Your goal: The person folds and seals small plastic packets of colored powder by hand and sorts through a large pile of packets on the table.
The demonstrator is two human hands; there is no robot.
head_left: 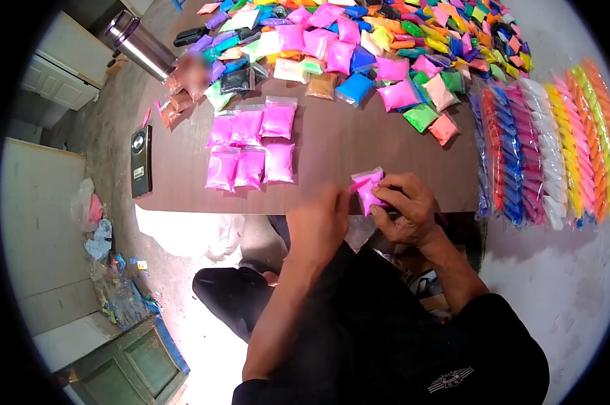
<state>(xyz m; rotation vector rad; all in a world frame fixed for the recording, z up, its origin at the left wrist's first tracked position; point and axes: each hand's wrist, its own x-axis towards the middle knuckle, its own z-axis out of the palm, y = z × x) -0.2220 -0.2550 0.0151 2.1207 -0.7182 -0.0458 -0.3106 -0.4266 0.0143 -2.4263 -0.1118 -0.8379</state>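
Observation:
A small clear bag of bright pink filling (368, 194) is at the table's front edge, pinched between the thumb and fingers of my right hand (407, 208). Just left of it, my left hand (318, 219) is closed and blurred by motion. A thin pinkish-red sliver shows between its fingertips and the bag's top; I cannot tell what it is. Left of my hands, several similar pink bags (250, 127) lie in two rows on the brown table (332, 135).
Many small coloured bags (386, 40) are heaped along the far side. Long twisted packs (548, 148) in several colours stand at the right. A steel flask (142, 46) and a dark phone-like device (141, 162) are at the left edge. Plastic litter (119, 290) lies on the floor.

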